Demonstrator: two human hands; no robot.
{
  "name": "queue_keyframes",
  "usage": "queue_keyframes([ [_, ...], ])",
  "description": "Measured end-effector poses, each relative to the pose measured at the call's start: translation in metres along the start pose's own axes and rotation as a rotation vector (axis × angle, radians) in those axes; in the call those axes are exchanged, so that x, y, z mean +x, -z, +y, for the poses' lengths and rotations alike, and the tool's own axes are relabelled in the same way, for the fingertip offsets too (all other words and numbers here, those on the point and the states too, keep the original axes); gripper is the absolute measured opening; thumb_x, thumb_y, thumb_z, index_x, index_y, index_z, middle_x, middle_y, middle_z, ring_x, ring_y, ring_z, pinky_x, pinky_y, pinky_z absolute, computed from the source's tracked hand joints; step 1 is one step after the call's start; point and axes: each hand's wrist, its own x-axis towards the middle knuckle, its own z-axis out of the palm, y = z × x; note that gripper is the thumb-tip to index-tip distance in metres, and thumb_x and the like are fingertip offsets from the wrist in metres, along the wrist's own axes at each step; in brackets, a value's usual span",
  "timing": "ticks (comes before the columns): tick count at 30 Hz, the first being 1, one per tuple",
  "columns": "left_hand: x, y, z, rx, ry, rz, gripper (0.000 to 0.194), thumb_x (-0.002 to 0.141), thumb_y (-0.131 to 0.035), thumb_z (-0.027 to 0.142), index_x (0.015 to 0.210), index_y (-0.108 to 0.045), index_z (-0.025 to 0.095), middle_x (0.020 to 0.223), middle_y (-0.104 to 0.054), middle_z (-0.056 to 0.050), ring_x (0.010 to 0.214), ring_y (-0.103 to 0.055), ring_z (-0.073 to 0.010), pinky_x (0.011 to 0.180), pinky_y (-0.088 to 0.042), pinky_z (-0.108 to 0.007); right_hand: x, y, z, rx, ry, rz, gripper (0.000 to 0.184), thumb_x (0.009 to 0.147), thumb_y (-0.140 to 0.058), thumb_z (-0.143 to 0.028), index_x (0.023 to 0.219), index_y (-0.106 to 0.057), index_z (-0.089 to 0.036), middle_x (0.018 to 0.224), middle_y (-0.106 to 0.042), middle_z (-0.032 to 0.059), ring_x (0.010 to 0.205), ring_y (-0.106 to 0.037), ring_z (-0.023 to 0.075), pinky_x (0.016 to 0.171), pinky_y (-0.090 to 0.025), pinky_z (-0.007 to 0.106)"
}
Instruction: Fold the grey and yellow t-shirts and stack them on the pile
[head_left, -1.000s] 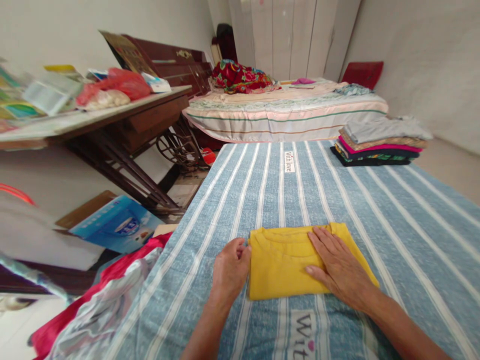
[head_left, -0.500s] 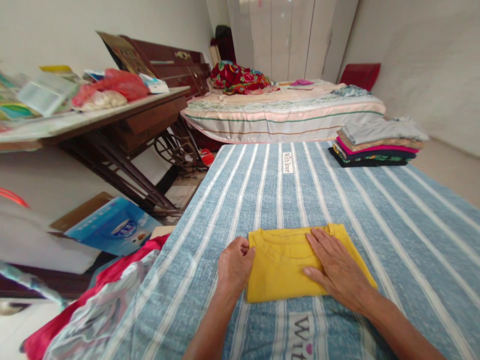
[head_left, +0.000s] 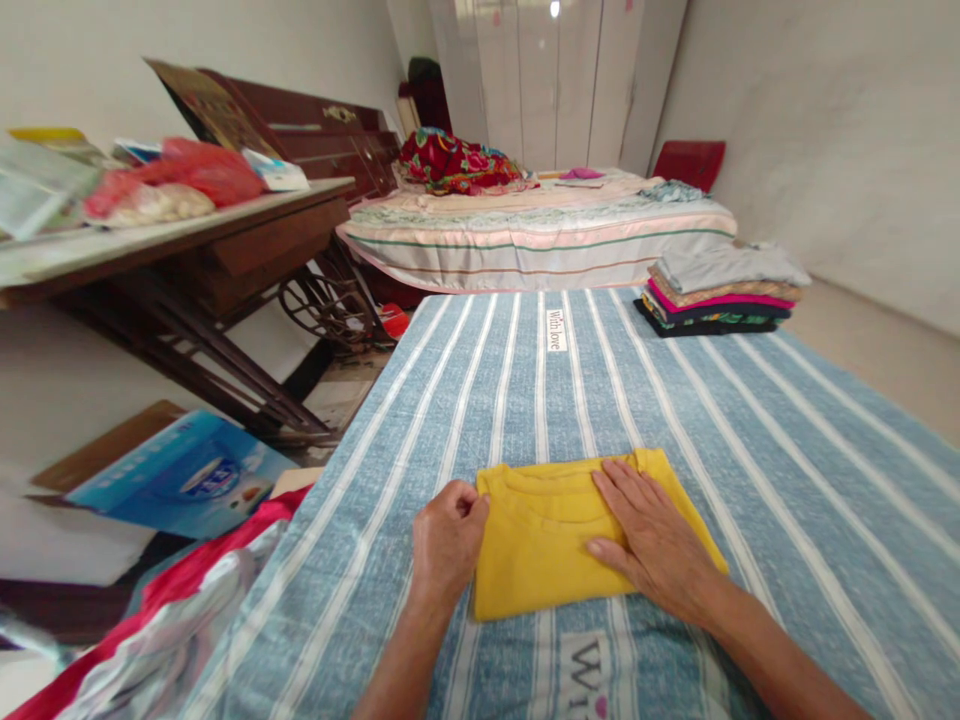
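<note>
A yellow T-shirt [head_left: 540, 560], folded into a rectangle with its neckline at the far edge, lies on a blue-and-white striped cloth [head_left: 495, 400]. At its left edge my left hand [head_left: 448, 540] is closed, thumb and curled fingers pinching the fabric near the upper left corner. Flat across the right half rests my right hand [head_left: 660, 545], fingers stretched out and palm down on the shirt. The part of the shirt under that palm is hidden.
A stack of folded clothes [head_left: 720, 285] sits at the far right corner of the striped surface. Beyond it stands a bed [head_left: 540, 235]. To the left are a sewing-machine table [head_left: 247, 215], a blue box [head_left: 202, 480] and a heap of loose clothes [head_left: 187, 590].
The view has shifted slightly, so everything sits a little further left. Both hands keep the same places on the yellow T-shirt.
</note>
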Motion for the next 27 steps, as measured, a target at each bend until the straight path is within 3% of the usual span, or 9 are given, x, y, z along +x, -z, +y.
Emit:
queue_keyframes([
  [8, 0.005, 0.000, -0.008, -0.284, 0.071, -0.060, 0.015, 0.064, -0.057, 0.034, 0.064, -0.054, 0.020, 0.053, -0.058, 0.004, 0.052, -0.056, -0.0126, 0.049, -0.041, -0.021, 0.001, 0.002, -0.002, 0.009, -0.007, 0.003, 0.071, 0.088, -0.037, -0.060, 0.142, -0.032, -0.014, 0.146, -0.031, 0.0125, 0.136, -0.022, 0.0268, 0.110, -0.024, 0.049],
  [13, 0.008, -0.001, -0.010, -0.387, 0.089, -0.071, 0.033, 0.064, -0.060, 0.036, 0.091, -0.054, 0.018, 0.062, -0.066, 0.002, 0.058, -0.062, -0.0159, 0.054, -0.046, -0.024, 0.002, 0.004, -0.003, 0.010, -0.008, -0.017, 0.072, 0.088, -0.036, -0.061, 0.141, -0.033, -0.013, 0.147, -0.030, 0.0127, 0.136, -0.023, 0.0274, 0.111, -0.023, 0.049],
  [21, 0.011, -0.001, -0.015, -0.285, 0.051, -0.108, 0.044, 0.067, -0.058, 0.034, 0.107, -0.051, 0.016, 0.075, -0.070, -0.001, 0.068, -0.067, -0.0182, 0.064, -0.051, -0.027, 0.004, 0.008, -0.004, 0.033, -0.026, -0.053, 0.074, 0.088, -0.034, -0.062, 0.141, -0.033, -0.011, 0.147, -0.029, 0.0137, 0.136, -0.022, 0.0280, 0.111, -0.021, 0.049],
  [27, 0.013, 0.004, -0.008, 0.131, 0.066, -0.098, 0.037, 0.070, -0.056, 0.038, 0.102, -0.055, 0.019, 0.077, -0.070, -0.003, 0.075, -0.067, -0.0224, 0.069, -0.047, -0.030, 0.004, 0.008, -0.005, 0.105, -0.020, 0.008, 0.073, 0.086, -0.041, -0.061, 0.140, -0.034, -0.012, 0.145, -0.032, 0.0149, 0.135, -0.025, 0.0288, 0.110, -0.024, 0.050],
])
